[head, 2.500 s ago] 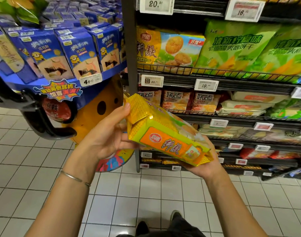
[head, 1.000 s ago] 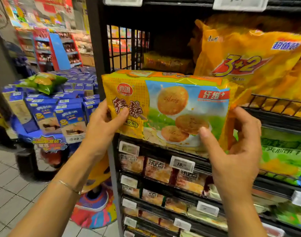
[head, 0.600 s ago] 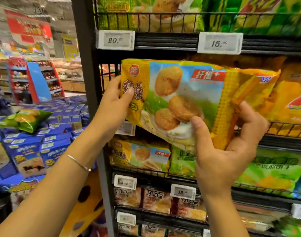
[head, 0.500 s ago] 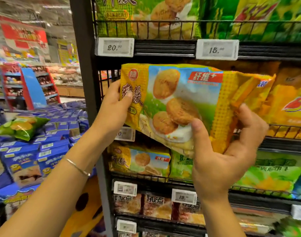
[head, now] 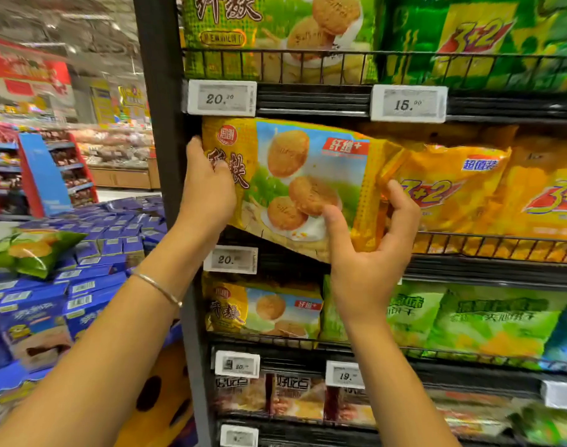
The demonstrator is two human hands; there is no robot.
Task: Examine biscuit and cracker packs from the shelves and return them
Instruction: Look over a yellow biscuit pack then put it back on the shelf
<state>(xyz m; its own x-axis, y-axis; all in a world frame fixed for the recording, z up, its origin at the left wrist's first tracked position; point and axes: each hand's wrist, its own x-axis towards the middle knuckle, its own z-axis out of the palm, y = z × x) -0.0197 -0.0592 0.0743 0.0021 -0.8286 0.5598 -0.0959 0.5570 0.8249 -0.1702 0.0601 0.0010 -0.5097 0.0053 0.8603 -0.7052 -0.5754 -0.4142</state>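
Note:
A large yellow biscuit pack [head: 308,162] with round biscuits printed on a blue and green panel sits tilted at the left end of a wire shelf [head: 488,250]. My left hand [head: 208,185] grips its left edge beside the black upright. My right hand [head: 362,250] holds its lower right corner, thumb on the front and fingers curled behind. The pack's right end overlaps an orange "3+2" pack [head: 449,185]. Its lower edge hangs in front of the shelf rail.
A black shelf upright [head: 161,124] stands just left of the pack. Price tags [head: 222,98] line the rails. More of the same biscuit packs [head: 263,311] sit one shelf down, green packs [head: 488,317] beside them. A display of blue boxes [head: 82,253] fills the aisle at left.
Both hands have lifted the pack from waist height up to the shelf and pushed it further in and leftwards. The view has risen with it.

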